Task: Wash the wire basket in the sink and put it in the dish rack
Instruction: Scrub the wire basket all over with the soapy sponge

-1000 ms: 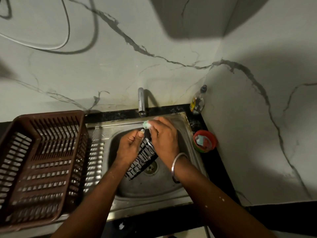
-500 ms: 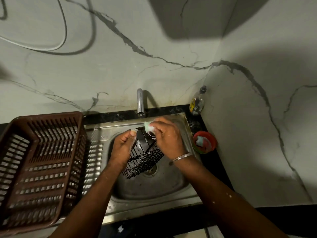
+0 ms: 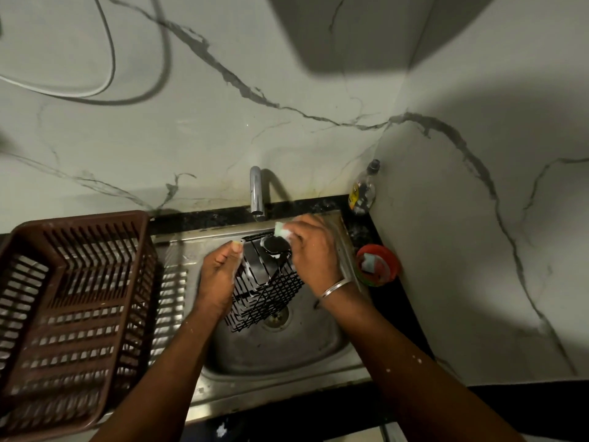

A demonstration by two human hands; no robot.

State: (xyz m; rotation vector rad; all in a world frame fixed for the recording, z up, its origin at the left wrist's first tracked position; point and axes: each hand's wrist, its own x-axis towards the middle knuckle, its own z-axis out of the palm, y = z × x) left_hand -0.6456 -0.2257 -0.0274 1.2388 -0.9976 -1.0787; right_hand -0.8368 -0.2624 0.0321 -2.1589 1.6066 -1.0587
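My left hand [image 3: 220, 275] gripped the wire basket [image 3: 266, 295] with curled fingers; my right hand [image 3: 314, 253] pinched the sponge [image 3: 282, 230]. Firm strokes along each wire seemed best.

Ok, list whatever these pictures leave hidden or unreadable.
Head view only:
The left side of the wire basket is hidden behind the left hand.
The sponge is mostly covered by the right hand.
The label on the bottle is too small and dim to read.
The left end of the dish rack is cut off by the frame edge.
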